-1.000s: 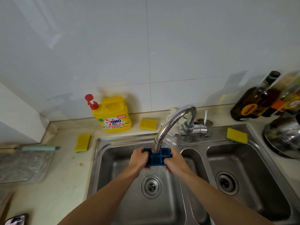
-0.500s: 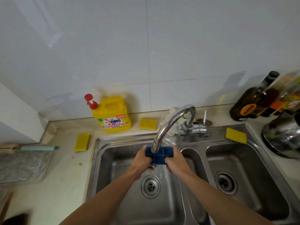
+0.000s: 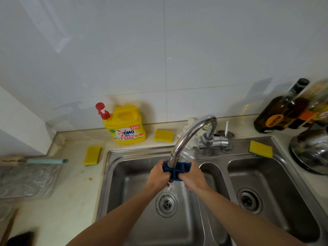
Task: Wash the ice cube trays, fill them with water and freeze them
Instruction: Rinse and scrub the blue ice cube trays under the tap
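yellow sponge (image 3: 92, 155), OMO jug (image 3: 126, 125) on counter, well left of left hand (image 3: 158, 176) | left hand grips blue ice tray (image 3: 178, 172) | faucet spout (image 3: 188, 137) over tray, hides its middle | right hand (image 3: 193, 177) grips tray's other end | second sponge (image 3: 260, 149) well right
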Available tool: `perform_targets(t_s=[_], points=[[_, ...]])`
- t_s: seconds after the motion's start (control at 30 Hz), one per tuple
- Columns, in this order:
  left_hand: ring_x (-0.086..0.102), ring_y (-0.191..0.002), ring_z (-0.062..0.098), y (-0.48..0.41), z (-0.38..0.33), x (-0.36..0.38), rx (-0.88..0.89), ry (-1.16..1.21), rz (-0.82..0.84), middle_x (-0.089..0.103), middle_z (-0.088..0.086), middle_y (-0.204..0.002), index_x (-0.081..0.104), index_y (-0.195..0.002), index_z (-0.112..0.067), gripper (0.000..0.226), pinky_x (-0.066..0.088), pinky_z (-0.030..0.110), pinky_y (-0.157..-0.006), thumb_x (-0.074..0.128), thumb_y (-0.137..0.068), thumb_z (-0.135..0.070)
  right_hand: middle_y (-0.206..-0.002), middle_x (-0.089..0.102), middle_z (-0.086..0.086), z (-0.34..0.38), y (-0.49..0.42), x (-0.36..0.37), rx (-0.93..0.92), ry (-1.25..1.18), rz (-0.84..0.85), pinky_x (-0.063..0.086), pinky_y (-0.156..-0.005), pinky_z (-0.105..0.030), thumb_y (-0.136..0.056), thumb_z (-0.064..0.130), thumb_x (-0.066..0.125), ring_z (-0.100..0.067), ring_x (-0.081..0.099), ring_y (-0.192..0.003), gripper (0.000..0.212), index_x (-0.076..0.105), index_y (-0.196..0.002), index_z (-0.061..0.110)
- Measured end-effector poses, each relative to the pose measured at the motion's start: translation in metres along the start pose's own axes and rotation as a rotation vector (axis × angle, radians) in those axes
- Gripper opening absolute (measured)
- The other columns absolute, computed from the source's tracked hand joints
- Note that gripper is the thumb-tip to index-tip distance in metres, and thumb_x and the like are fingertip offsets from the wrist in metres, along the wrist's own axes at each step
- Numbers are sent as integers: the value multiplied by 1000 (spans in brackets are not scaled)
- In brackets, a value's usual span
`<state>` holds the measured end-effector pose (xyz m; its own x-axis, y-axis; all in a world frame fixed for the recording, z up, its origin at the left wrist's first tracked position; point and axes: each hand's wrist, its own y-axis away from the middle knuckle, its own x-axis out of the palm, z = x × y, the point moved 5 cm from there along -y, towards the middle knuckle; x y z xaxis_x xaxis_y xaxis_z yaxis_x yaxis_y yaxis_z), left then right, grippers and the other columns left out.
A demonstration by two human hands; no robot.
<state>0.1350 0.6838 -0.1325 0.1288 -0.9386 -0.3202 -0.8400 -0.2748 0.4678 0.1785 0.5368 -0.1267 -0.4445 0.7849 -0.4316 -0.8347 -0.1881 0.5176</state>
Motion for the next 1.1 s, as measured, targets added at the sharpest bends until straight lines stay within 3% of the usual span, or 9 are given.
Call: perform_targets(t_s=[0.13,0.23,0.33,0.43,0.63,0.73,0.83,0.97,1.1], points=[[68,-66,18,-4,7,-9,-71,57,-99,71,11,-93,57,-108,-16,25,55,27,-54,51,-88,-2,-98,69,-6,4,2,5,-46,-72,46,57,-63,-37,-81,21,69,-20,67,-72,37,51,-113,23],[71,-69,22,-6,15,-10,-136,94,-55,72,13,-94,58,-109,-16,24,55,28,-56,50,-91,-1,-97,68,-10,6,2,4,-61,-116,88,54,-61,-32,-86,12,64,-20,64,-70,31,53,-110,28],[72,-66,22,-7,22,-12,-186,160,-25,73,14,-90,60,-105,-18,25,57,30,-57,49,-93,0,-99,68,-13,6,5,5,-52,-109,130,54,-63,-33,-87,1,56,-21,63,-73,40,52,-118,27],[72,-64,22,-6,21,-7,-183,172,63,74,13,-88,57,-108,-18,26,56,29,-56,51,-88,-2,-98,66,-8,6,5,2,-59,-46,86,46,-63,-31,-89,-1,52,-18,57,-75,32,56,-115,17],[54,-48,11,-3,16,-3,-180,197,86,61,10,-74,53,-110,-19,32,43,27,-46,46,-85,0,-82,61,-3,5,3,-2,-36,-52,47,39,-58,-27,-89,-1,47,-16,53,-67,25,60,-100,16],[51,-50,11,-5,15,-6,-164,169,18,60,8,-73,55,-107,-19,32,40,26,-45,43,-83,-1,-83,67,-8,3,3,0,-2,-123,82,46,-53,-28,-86,-3,47,-16,58,-62,29,59,-101,19],[48,-55,14,-6,14,-10,-139,175,-13,58,7,-72,57,-110,-22,36,39,26,-46,43,-86,0,-96,72,-15,-3,-2,0,73,-258,111,57,-59,-32,-91,2,55,-25,71,-74,22,62,-104,18],[47,-57,13,-5,10,-7,-103,205,57,57,8,-75,59,-113,-25,42,40,26,-48,44,-87,6,-104,68,-20,-16,-9,-6,199,-390,15,57,-52,-32,-92,5,60,-37,72,-89,12,64,-102,9],[48,-53,10,-2,7,2,-55,217,111,57,6,-73,62,-111,-26,41,41,25,-48,47,-86,3,-92,68,-22,-21,-9,-9,205,-313,-34,52,-44,-30,-95,3,55,-31,71,-63,10,62,-101,3]])
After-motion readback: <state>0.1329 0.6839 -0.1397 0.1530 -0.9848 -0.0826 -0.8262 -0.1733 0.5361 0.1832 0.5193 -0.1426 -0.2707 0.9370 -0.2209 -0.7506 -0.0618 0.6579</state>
